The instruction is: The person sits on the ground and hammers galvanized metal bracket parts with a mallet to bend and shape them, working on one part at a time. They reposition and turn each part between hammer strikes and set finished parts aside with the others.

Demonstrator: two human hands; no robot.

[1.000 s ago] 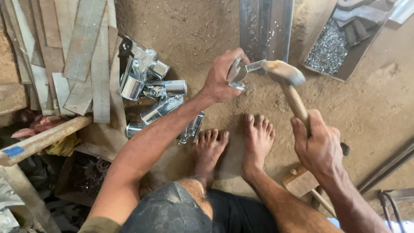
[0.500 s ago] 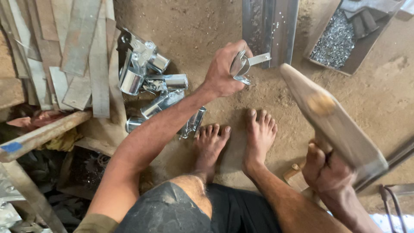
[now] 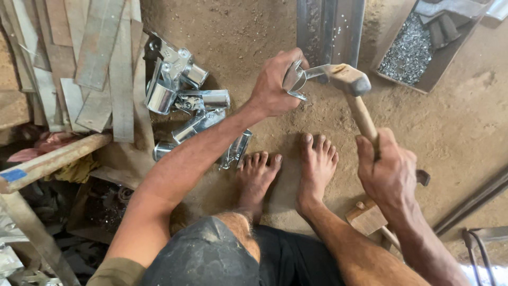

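Your left hand [image 3: 275, 85] is closed around a shiny metal fitting [image 3: 295, 79], held just above the dirt floor [image 3: 238, 32] at about 12 o'clock from your feet. Your right hand [image 3: 389, 172] is wrapped tight on the wooden mallet [image 3: 349, 79] — its head rests against the fitting. A pile of similar fittings [image 3: 185, 100] lies at 10 o'clock — finished or waiting, you cannot tell from here, so judge progress as mid-batch.
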